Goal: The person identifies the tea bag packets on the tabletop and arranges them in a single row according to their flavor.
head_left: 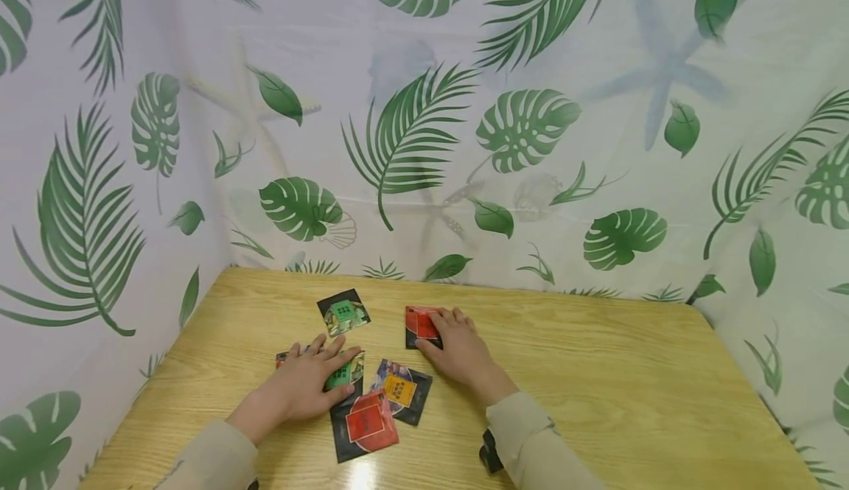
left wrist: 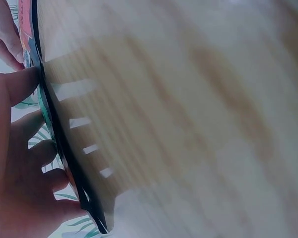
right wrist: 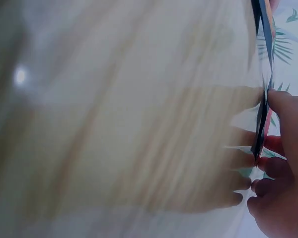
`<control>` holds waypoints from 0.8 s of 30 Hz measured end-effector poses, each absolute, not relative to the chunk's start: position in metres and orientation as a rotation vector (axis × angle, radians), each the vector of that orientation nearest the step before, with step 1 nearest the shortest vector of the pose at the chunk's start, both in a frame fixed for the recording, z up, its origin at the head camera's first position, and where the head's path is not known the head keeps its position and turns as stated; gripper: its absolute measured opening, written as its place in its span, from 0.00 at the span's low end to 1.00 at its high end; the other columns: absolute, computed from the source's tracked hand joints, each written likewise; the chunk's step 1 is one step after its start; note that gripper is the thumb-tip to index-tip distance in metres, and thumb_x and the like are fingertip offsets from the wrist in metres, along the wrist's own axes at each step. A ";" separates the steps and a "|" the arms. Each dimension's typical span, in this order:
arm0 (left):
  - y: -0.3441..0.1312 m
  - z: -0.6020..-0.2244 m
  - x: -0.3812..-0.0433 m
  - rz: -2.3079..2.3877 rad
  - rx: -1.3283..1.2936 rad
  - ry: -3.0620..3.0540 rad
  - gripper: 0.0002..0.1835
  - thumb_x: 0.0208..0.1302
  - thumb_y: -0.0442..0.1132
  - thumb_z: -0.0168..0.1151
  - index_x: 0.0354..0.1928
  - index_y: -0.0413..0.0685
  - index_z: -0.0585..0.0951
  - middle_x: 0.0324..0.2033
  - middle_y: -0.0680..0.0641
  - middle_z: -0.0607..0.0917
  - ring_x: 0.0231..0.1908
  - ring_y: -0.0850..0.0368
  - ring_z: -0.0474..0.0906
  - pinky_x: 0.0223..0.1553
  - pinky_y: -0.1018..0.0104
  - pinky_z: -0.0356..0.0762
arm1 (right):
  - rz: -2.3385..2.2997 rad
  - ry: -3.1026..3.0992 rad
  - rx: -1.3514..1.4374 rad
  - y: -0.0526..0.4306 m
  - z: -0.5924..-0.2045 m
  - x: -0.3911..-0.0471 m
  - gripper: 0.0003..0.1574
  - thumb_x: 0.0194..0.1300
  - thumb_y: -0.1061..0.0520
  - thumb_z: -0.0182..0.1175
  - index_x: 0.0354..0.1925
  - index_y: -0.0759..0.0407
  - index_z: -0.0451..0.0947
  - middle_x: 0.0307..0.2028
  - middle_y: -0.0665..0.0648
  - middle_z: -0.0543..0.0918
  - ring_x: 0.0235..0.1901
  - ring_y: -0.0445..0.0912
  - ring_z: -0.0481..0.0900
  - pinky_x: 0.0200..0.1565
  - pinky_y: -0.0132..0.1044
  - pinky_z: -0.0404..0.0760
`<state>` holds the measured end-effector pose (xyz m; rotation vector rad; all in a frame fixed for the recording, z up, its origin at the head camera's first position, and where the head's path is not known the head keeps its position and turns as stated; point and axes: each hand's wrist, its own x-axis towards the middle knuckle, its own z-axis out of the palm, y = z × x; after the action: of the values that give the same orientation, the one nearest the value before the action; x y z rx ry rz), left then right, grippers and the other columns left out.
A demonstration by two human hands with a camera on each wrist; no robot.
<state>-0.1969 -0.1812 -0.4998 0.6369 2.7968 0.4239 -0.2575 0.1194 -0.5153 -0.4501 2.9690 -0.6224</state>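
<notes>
My left hand (head_left: 301,388) lies palm down with its fingers spread over a black packet with a green label (head_left: 341,374). Another packet (head_left: 281,358) peeks out at that hand's far left, mostly hidden. A red and black packet (head_left: 414,320) lies under the fingertips of my right hand (head_left: 460,351), its right part covered. Between the hands is a dark packet with an orange label (head_left: 401,389). Overlapping its lower left is a red and black packet (head_left: 366,424). In the left wrist view, the fingertips (left wrist: 49,151) rest along the packets' edge.
Farther back on the wooden table (head_left: 597,387) lies one more green-labelled packet (head_left: 343,312), apart from both hands. A leaf-printed cloth (head_left: 424,144) hangs behind the table and along its sides. A small dark object (head_left: 489,452) sits beside the right sleeve.
</notes>
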 end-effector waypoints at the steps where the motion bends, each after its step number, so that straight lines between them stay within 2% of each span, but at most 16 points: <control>1: -0.181 -0.500 -0.197 0.426 0.638 2.795 0.36 0.78 0.62 0.55 0.82 0.64 0.63 0.82 0.41 0.60 0.81 0.29 0.52 0.74 0.20 0.48 | -0.624 2.970 -0.445 0.122 -0.516 -0.257 0.45 0.78 0.36 0.58 0.78 0.61 0.66 0.78 0.66 0.67 0.80 0.68 0.57 0.77 0.66 0.62; 24: -0.181 -0.499 -0.195 0.431 0.653 2.803 0.36 0.78 0.61 0.56 0.82 0.63 0.64 0.82 0.40 0.61 0.81 0.28 0.53 0.73 0.19 0.48 | -0.653 2.997 -0.394 0.178 -0.518 -0.258 0.44 0.77 0.39 0.59 0.78 0.63 0.65 0.77 0.69 0.67 0.79 0.71 0.57 0.75 0.68 0.64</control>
<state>-0.1953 -0.1813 -0.4989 0.6529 2.8030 0.4312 -0.2585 0.1780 -0.5183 -0.3944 2.9965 -0.6529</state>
